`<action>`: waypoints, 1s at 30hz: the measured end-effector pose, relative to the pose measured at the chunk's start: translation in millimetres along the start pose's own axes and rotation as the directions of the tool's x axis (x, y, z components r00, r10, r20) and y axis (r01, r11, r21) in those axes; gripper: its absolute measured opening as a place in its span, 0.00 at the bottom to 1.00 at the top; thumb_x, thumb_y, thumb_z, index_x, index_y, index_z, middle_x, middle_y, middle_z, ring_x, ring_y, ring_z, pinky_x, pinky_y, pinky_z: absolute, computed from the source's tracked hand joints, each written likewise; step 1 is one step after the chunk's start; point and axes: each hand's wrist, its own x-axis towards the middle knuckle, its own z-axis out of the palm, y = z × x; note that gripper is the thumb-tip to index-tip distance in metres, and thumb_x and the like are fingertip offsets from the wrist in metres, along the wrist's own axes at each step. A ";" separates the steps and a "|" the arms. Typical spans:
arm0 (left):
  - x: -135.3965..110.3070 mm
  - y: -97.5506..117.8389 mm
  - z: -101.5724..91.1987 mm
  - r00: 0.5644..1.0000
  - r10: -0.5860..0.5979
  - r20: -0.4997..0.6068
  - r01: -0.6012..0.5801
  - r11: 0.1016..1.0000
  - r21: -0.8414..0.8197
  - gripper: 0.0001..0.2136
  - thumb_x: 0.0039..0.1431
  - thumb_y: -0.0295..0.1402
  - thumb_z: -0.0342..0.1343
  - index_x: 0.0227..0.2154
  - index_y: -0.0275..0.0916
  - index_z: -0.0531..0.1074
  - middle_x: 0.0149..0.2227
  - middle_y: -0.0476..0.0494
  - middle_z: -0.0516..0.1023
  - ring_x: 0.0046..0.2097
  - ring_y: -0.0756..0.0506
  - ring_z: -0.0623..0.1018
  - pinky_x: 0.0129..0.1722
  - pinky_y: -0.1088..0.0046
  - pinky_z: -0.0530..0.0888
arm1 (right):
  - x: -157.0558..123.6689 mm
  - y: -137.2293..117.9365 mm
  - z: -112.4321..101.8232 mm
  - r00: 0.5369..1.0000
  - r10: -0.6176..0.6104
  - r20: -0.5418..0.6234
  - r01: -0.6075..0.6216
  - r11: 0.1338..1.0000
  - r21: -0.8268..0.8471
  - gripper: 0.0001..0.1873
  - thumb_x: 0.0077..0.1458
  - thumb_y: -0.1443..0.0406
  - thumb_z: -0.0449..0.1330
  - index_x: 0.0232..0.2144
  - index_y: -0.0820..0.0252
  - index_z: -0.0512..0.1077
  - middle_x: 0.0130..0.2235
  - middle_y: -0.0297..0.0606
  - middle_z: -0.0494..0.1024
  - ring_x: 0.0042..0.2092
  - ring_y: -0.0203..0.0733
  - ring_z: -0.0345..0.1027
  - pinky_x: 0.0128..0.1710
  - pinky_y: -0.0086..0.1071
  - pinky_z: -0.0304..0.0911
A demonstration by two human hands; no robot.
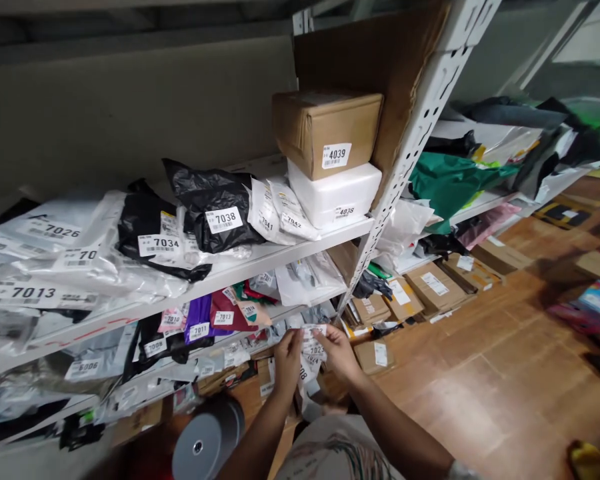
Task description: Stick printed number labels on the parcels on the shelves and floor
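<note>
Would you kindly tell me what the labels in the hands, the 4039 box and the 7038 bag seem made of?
Labels: probably paper, white and thin, hanging as a limp strip.
4039 box: brown cardboard, mostly dull, with worn, creased edges.
7038 bag: likely black plastic film, slightly shiny, judging by its wrinkles.

1. label strip (311,345), pinched by left hand (287,352) and right hand (339,352): 7023, 7024.
2. carton (330,127), above the hands: 4039.
3. white box (333,193), under it: 4038.
4. above and left of the hands: white packet (260,205), 7041; neighbouring packet (291,211), 7042; black bag (200,200), 7038.
5. farther left: second black bag (140,223), 7034; white bag (55,223), 7026; clear bag (43,293), 7013.
6. left of the hands: green bag (250,310), 7014; red bag (223,316), 7013; purple bag (199,322), 7011; pink bag (172,319), 7010.
7. farther left again: third black bag (153,345), 7008; grey bag (87,365), 6006.
</note>
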 end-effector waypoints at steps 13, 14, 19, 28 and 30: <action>158.7 -65.7 41.0 0.984 -0.040 -0.176 0.149 0.727 0.670 0.13 0.62 0.39 0.51 0.42 0.36 0.74 0.39 0.34 0.80 0.42 0.39 0.79 0.40 0.68 0.70 | 78.5 30.7 -100.7 0.968 0.118 -0.219 -0.078 0.980 0.183 0.20 0.44 0.50 0.69 0.24 0.61 0.74 0.19 0.29 0.73 0.19 0.30 0.60 0.21 0.26 0.56; 157.3 -66.3 44.0 0.980 -0.027 -0.199 0.160 0.706 0.690 0.15 0.63 0.39 0.49 0.46 0.35 0.72 0.41 0.33 0.80 0.42 0.39 0.79 0.39 0.68 0.70 | 95.0 32.6 -99.0 0.976 0.142 -0.165 -0.111 0.977 0.181 0.19 0.42 0.51 0.70 0.25 0.60 0.74 0.20 0.29 0.74 0.20 0.31 0.61 0.22 0.26 0.57; 155.7 -71.2 45.1 0.996 -0.007 -0.085 0.071 0.619 0.782 0.17 0.65 0.36 0.45 0.54 0.40 0.65 0.47 0.37 0.78 0.44 0.42 0.79 0.40 0.71 0.71 | 177.5 40.1 -81.1 0.976 0.202 0.075 -0.214 0.950 0.226 0.22 0.35 0.53 0.73 0.30 0.59 0.75 0.26 0.31 0.78 0.27 0.36 0.68 0.29 0.29 0.64; 138.8 -97.2 45.6 0.988 -0.058 0.141 -0.087 0.546 0.834 0.23 0.60 0.36 0.52 0.58 0.41 0.62 0.46 0.37 0.78 0.39 0.42 0.79 0.38 0.69 0.73 | 272.4 80.8 -69.2 0.952 0.150 0.268 -0.220 0.942 0.253 0.20 0.40 0.52 0.71 0.29 0.59 0.73 0.24 0.28 0.75 0.27 0.33 0.67 0.32 0.28 0.63; 138.2 -99.8 47.7 1.000 0.017 -0.013 0.000 0.624 0.782 0.21 0.62 0.35 0.49 0.58 0.41 0.63 0.46 0.38 0.78 0.33 0.44 0.79 0.34 0.70 0.73 | 290.0 93.7 -59.1 0.983 0.077 0.169 -0.108 0.978 0.177 0.20 0.41 0.50 0.69 0.28 0.58 0.72 0.26 0.29 0.75 0.32 0.36 0.69 0.36 0.30 0.64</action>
